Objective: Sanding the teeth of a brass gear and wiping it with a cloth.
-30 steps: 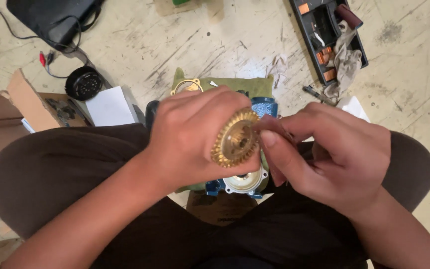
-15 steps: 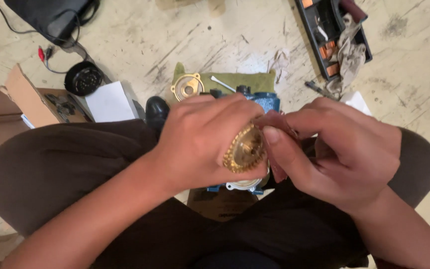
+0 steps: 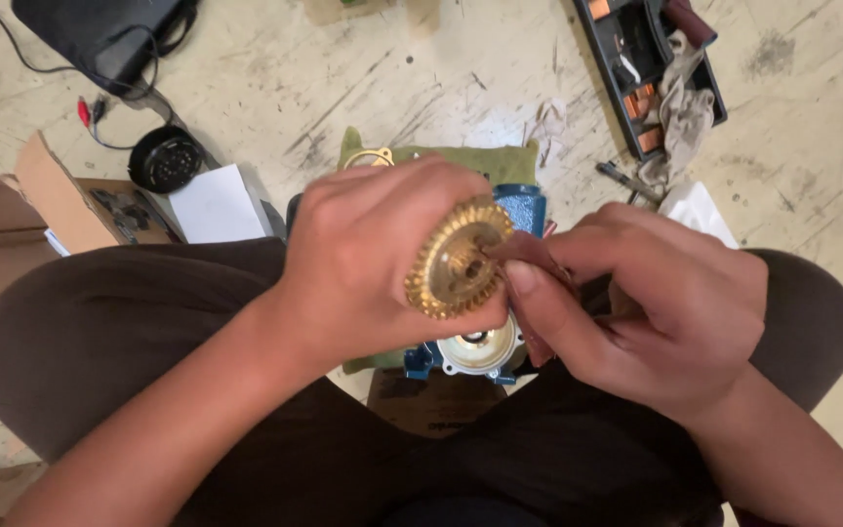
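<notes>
Left hand grips brass wheel; right hand touches its edge.

The floor is pale concrete, scuffed and scratched with dark streaks, evenly lit with soft shadows. At 11 o'clock lie a black case with a cable, a round black part and a white sheet; brown cardboard sits at 9 o'clock. At 1 o'clock a black tray holds orange pieces and a grey rag, and a green cloth lies at 12 o'clock.
</notes>
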